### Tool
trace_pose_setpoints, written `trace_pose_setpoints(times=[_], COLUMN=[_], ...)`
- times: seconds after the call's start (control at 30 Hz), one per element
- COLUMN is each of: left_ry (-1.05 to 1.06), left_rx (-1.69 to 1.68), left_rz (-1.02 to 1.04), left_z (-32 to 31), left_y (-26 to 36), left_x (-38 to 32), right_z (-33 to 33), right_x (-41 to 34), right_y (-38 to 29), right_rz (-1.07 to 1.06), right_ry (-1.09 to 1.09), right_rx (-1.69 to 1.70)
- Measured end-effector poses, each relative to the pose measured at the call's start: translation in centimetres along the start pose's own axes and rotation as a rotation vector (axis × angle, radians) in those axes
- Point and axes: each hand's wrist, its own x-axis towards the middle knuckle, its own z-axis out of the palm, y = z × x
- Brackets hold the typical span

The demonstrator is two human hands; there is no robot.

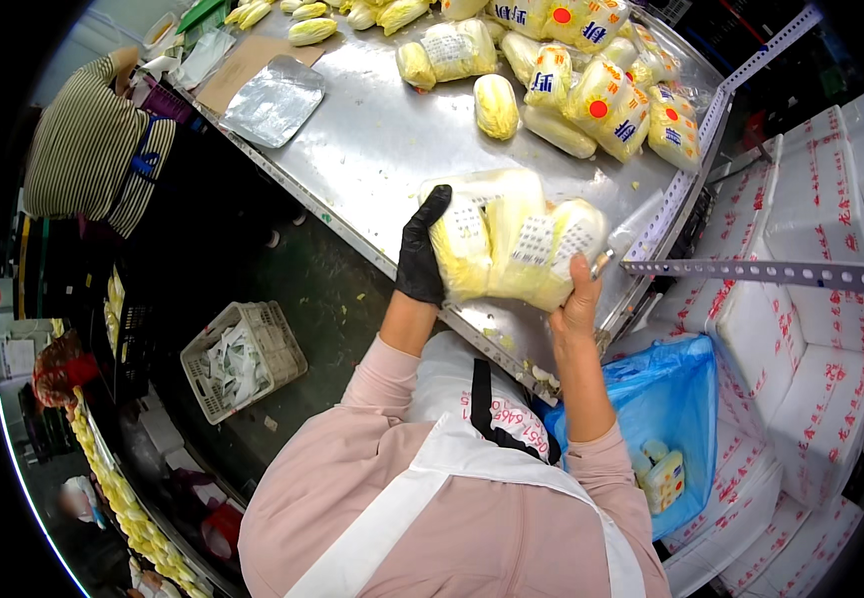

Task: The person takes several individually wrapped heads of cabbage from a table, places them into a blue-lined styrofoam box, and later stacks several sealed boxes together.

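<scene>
Between my hands, over the near edge of the metal table (357, 157), is a clear plastic pack of several small yellow cabbages (514, 247) with printed wrapping. My left hand (423, 247), in a black glove, grips the pack's left end with the thumb on top. My bare right hand (580, 299) holds its lower right corner, thumb on the plastic. Beyond the pack, a single yellow cabbage (496, 107) lies on the metal, beside a pile of printed, bagged cabbages (600, 97). Loose cabbages (312, 31) lie at the table's far side.
A perforated metal rail (761, 272) juts out at the right, before stacked white foam boxes (761, 321). A blue plastic bag (690, 389) with packs inside stands low at my right. On the floor at left is a crate (282, 351). A person in a striped top (77, 142) stands at the upper left.
</scene>
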Motion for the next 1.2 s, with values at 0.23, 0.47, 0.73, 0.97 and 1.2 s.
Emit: trace_pose_setpoints(times=[0.23, 0.47, 0.73, 0.97, 1.2], left_ry=[0.088, 0.136, 0.167, 0.244, 0.171], left_rx=[-0.221, 1.496, 1.665, 1.578, 1.54], left_rz=[0.269, 0.894, 0.752, 0.595, 0.635], left_z=[-0.7, -1.8, -3.2, -5.4, -16.6], left_y=[-4.8, -10.3, -8.7, -6.6, -0.6], left_x=[9.5, 14.9, 18.4, 18.0, 18.0], right_z=[3.6, -2.7, -3.7, -5.0, -14.0], right_x=[4.8, 15.0, 13.6, -1.4, -12.0], right_y=[2.8, -1.3, -0.3, -0.9, -5.9], right_rz=[-0.4, -0.492, -0.604, -0.483, -0.433], right_ry=[0.277, 0.452, 0.224, -0.066, 0.094], right_rx=[-0.07, -1.073, -1.367, -1.046, -0.96])
